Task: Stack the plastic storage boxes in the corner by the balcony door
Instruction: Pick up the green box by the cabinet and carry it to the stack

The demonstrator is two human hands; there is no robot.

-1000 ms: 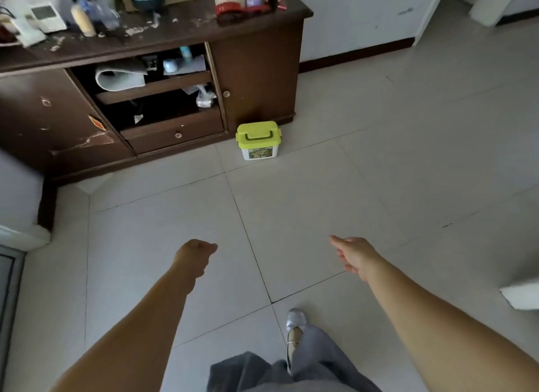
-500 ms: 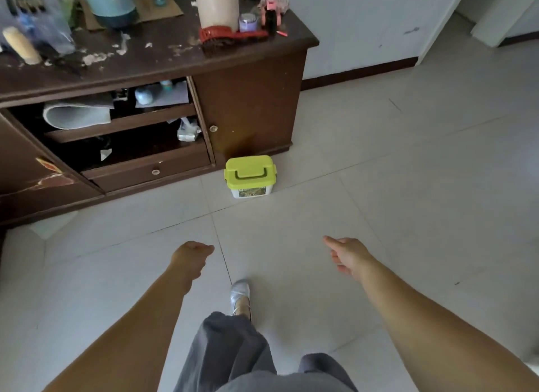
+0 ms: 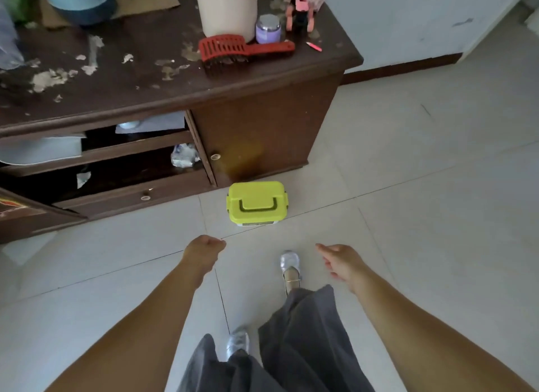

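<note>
head: both hands near green box (image 3: pixel 256 202).

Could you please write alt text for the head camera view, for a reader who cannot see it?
A small lime-green plastic storage box with a lid handle sits on the pale tiled floor before a dark brown wooden cabinet. Both bare hands reach toward it holding nothing, left hand loosely curled, right hand relaxed. A red plastic hairbrush lies on the cabinet.
</note>
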